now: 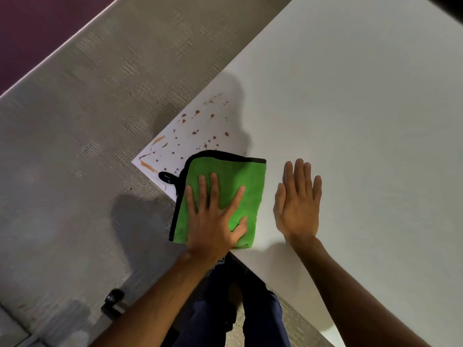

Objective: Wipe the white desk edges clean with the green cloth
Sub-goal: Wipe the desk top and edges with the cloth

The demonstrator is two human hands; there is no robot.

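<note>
A folded green cloth (233,176) with black trim and a black loop lies on the white desk (350,121) near its corner, overhanging the near edge. My left hand (215,216) presses flat on the cloth, fingers spread, thumb tucked into a fold. My right hand (298,201) rests flat on the bare desk just right of the cloth, fingers together, holding nothing. Brown and orange spots and smears (195,131) cover the desk corner just beyond the cloth.
Grey carpet (87,146) surrounds the desk on the left. A black chair caster (114,300) sits on the floor at lower left. My legs in dark trousers (225,296) stand against the desk's near edge.
</note>
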